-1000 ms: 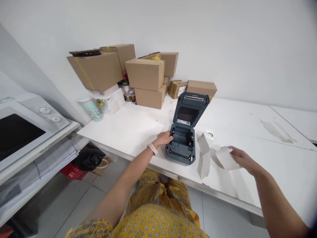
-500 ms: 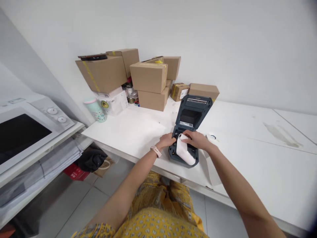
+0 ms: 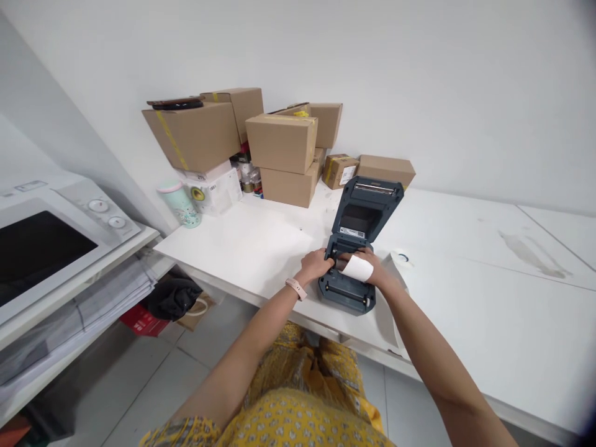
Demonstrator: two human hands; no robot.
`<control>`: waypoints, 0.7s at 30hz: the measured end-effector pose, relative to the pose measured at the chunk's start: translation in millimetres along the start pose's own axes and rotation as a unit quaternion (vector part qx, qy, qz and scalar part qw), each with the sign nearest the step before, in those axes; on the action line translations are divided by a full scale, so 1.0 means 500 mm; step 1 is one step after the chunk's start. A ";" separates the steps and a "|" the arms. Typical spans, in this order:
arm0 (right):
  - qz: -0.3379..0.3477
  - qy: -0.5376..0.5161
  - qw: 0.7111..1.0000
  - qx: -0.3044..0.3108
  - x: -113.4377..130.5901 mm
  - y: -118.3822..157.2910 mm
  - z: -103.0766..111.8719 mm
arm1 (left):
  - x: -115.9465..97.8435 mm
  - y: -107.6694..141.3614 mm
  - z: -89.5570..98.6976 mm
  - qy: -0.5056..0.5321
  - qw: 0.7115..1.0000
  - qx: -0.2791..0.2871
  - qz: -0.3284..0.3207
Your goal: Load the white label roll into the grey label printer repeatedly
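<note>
A dark blue-grey label printer (image 3: 347,297) stands on the white table with its lid (image 3: 367,205) raised. My left hand (image 3: 315,266) is closed on the left side of the printer's body, thumb reaching over the edge; a pale pink wristband (image 3: 296,288) is on that wrist. Inside the printer bay my right hand (image 3: 372,264) is closed around a white paper roll, and a loose flap of the label paper (image 3: 357,269) curls up over its fingers. The roll's core and most of its body are hidden by the hand and the flap. In front, the printer's roller (image 3: 347,293) lies uncovered.
Cardboard boxes (image 3: 282,143) are stacked along the wall, beside a white box (image 3: 216,192) and a mint tumbler (image 3: 180,205). A white microwave (image 3: 60,230) stands at left. Backing paper (image 3: 393,304) and a small white item with a dark ring (image 3: 401,258) lie right of the printer.
My right hand has turned and moved down into the printer bay with the roll. The paper strip that hung over the front has lifted and now curls over the hand. My left hand stays put.
</note>
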State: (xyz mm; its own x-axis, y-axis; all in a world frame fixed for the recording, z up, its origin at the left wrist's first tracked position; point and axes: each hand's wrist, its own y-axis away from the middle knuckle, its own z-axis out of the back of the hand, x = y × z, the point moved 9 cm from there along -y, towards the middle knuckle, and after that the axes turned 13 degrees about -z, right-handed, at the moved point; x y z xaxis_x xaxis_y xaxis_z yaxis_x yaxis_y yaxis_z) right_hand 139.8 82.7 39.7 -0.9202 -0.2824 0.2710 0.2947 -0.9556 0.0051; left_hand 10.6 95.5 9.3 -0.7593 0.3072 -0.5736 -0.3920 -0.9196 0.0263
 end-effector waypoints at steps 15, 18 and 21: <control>-0.055 -0.005 0.965 -0.255 0.113 0.200 -0.011 | -0.004 0.007 0.000 0.008 1.000 -0.007 0.001; -0.078 0.001 0.967 -0.242 0.124 0.206 -0.024 | -0.003 0.008 0.001 0.011 1.000 -0.015 -0.001; -0.107 0.006 0.969 -0.221 0.126 0.205 -0.034 | -0.004 0.008 0.002 0.008 1.000 -0.019 -0.005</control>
State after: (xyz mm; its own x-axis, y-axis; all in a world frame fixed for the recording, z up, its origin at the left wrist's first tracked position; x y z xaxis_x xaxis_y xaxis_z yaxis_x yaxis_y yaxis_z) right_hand 107.4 -34.5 41.0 -0.9515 -0.0716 0.2991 -0.0410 -0.9343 -0.3542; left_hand 9.9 91.3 11.5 -0.7474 0.3123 -0.5864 -0.3783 -0.9256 -0.0108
